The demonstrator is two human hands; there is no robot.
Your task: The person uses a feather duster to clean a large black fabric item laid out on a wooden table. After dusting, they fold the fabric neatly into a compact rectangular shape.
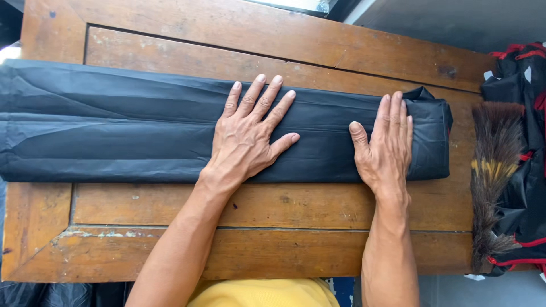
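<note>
Both palms lay flat, fingers spread, left hand [247, 136] and right hand [387, 145] pressing black fabric [108, 122], already folded into a long strip across wooden table [273, 207]; right end doubled over, the remaining length apparently unfolded.

left hand [250, 133] flat, fingers spread, right hand [387, 145] flat, fingers together

folded cloth [142, 128] on table [273, 204], brush [493, 170] right

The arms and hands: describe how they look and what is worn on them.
Both forearms are bare, with no sleeves in view. The left hand and right hand wear no gloves, rings, watch or bands that I can see. A yellow garment shows at the bottom edge.
</note>
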